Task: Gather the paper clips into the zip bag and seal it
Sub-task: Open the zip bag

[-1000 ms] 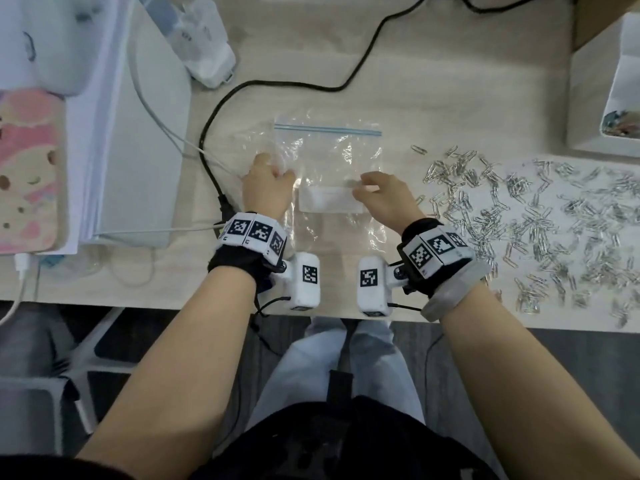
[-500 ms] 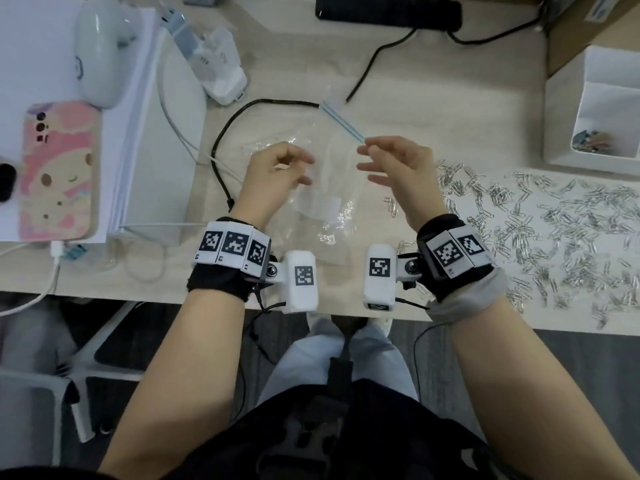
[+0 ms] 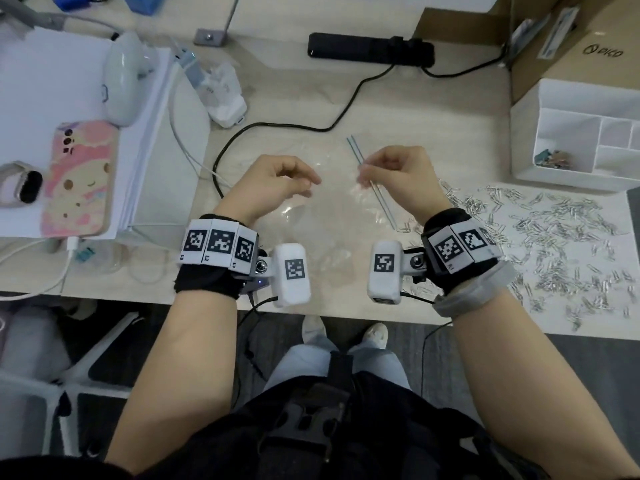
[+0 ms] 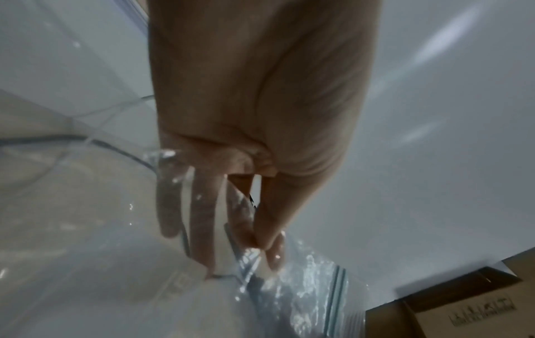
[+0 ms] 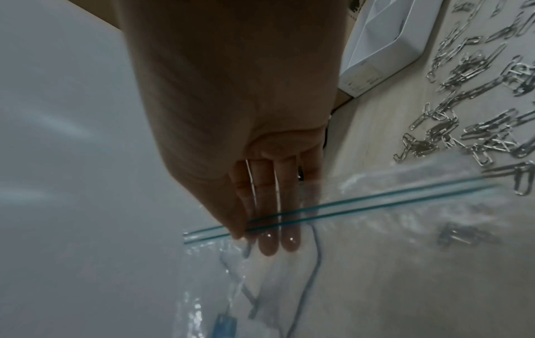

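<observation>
A clear zip bag (image 3: 332, 209) hangs above the desk between my two hands. Its blue-green zip strip (image 3: 372, 183) runs slantwise by my right hand (image 3: 367, 168), which pinches the bag at the strip. My left hand (image 3: 304, 185) pinches the bag's opposite side. In the left wrist view the thumb and fingers of my left hand (image 4: 260, 247) close on the plastic of the bag (image 4: 289, 285). In the right wrist view the zip strip (image 5: 376, 203) crosses the fingers of my right hand (image 5: 260, 237). Several silver paper clips (image 3: 561, 244) lie scattered on the desk at the right, also seen as paper clips (image 5: 477, 91) from the right wrist.
A white divided organiser box (image 3: 575, 133) and a cardboard box (image 3: 571, 39) stand at the back right. A black cable (image 3: 277, 128) runs from a power strip (image 3: 370, 50) behind the bag. At the left are a phone (image 3: 79, 178), a watch (image 3: 20, 181) and a paper stack (image 3: 52, 81).
The bag lay flat on the desk under both hands a second ago. Both hands have lifted it and turned it, so the zip strip now runs beside my right hand.
</observation>
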### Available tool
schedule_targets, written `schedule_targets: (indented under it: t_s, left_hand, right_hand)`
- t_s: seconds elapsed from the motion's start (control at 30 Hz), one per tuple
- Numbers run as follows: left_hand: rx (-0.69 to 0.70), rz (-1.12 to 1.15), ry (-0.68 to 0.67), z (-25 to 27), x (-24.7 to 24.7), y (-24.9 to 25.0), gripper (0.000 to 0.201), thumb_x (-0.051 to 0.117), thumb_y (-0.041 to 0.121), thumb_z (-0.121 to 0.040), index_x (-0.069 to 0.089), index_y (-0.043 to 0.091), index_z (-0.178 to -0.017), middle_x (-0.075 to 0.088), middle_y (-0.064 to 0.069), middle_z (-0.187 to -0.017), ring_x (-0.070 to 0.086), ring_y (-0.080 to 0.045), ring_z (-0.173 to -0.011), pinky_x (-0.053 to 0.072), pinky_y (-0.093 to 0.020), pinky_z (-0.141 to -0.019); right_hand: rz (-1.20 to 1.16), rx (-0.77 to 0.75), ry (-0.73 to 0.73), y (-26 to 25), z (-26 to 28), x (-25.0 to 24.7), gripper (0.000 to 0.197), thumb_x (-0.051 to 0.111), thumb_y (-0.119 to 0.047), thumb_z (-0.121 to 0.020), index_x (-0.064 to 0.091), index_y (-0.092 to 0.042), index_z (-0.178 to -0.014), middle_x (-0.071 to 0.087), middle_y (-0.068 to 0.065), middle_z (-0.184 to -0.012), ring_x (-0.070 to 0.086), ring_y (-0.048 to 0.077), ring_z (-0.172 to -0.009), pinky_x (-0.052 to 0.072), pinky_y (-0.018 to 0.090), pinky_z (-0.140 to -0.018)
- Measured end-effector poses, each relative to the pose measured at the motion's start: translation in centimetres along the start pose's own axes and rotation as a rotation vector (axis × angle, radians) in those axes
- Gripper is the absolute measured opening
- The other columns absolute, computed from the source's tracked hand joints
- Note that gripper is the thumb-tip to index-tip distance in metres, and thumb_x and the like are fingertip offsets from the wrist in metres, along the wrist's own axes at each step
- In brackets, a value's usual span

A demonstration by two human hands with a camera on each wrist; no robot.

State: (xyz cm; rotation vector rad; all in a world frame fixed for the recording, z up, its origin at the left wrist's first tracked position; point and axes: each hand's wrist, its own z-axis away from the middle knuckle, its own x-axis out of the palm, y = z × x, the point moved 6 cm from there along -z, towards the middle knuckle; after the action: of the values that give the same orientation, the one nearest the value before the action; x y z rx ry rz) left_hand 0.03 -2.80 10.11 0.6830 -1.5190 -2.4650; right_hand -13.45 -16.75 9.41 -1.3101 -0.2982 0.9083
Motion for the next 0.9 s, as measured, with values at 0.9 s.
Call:
schedule_targets:
  t_s: [0.9]
  left_hand:
    - [-0.048,0.130,0.044,3.3,4.3,3.0,0.017,0.060,0.017,-0.088,0.070,0.003,-0.083,0.072,-0.013,-0.086,0.071,-0.016,-0.082,0.059,-0.023,-0.069]
  right_hand:
    - [0.045,0.024,-0.270,-2.6,5.3,0.2,0.020,0.071,-0.001,-0.085,0.072,-0.003,-0.104,0.072,0.005,-0.087,0.067,0.004,-0.072,0.059,0.017,-0.064]
